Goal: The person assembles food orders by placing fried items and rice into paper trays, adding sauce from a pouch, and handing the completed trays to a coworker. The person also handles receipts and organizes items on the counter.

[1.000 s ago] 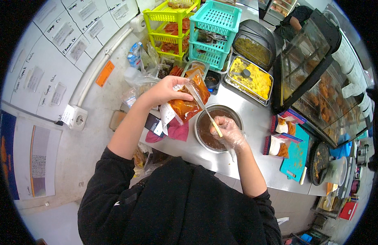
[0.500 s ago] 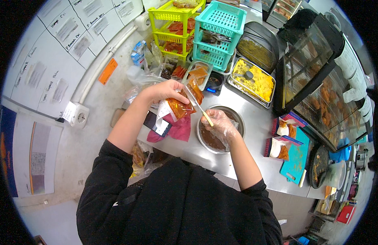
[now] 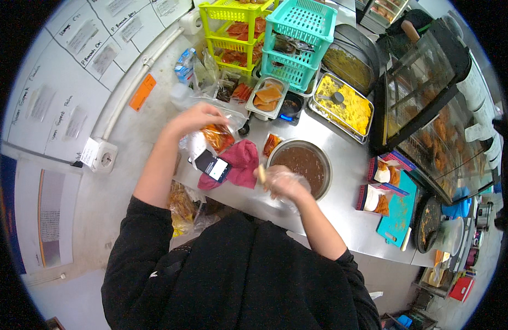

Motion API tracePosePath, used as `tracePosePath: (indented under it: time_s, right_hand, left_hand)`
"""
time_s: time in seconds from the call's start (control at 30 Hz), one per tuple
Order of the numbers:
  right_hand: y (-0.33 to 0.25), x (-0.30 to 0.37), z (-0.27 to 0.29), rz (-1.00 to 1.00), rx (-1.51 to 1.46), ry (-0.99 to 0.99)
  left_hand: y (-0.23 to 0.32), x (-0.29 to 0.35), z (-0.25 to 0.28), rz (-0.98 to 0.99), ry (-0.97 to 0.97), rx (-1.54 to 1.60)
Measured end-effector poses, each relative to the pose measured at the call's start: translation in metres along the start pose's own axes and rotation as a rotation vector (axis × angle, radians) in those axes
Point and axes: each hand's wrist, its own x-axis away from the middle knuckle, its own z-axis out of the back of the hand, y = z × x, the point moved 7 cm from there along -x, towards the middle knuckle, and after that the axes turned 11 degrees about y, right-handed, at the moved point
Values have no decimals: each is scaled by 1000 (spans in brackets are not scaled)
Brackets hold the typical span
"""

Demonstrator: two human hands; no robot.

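Bare, with its fingers bent together, my left hand [image 3: 199,118] holds a clear plastic packet of orange-red sauce [image 3: 218,138] at its upper edge. A white piece of the packaging hangs beside it. My right hand [image 3: 289,184], in a clear plastic glove, is closed around the pale yellow handle of a knife [image 3: 261,174]; the blade cannot be made out. Just beyond that hand stands a round metal bowl [image 3: 327,181] of brown sauce. A small separate orange-red packet [image 3: 272,144] lies against the bowl's left side.
A phone [image 3: 212,166] and a pink cloth [image 3: 244,159] lie under the left hand's packet. Behind are a tray of orange slices [image 3: 269,96], a scale [image 3: 289,110], a tray of yellow food [image 3: 344,107] and stacked turquoise baskets [image 3: 298,25]. A glass display case [image 3: 424,126] stands right.
My left hand has moved left with its packet, away from the knife. One small packet now lies on the table by the bowl. My right hand has lowered left with the knife.
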Motion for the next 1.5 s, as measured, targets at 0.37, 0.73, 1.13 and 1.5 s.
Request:
tracePosePath:
  time_s: [0.37, 0.73, 1.13, 1.5]
  right_hand:
    - [-27, -25, -9, 330, 130, 555]
    - [138, 164, 218, 462, -186, 1577]
    - [253, 100, 269, 33, 589, 1158]
    - [293, 151, 301, 202, 68, 1438]
  left_hand:
    - [37, 4, -14, -204, 351, 242]
    - [150, -14, -161, -267, -69, 733]
    - [251, -15, -257, -192, -343, 841]
    - [315, -21, -335, -131, -231, 890]
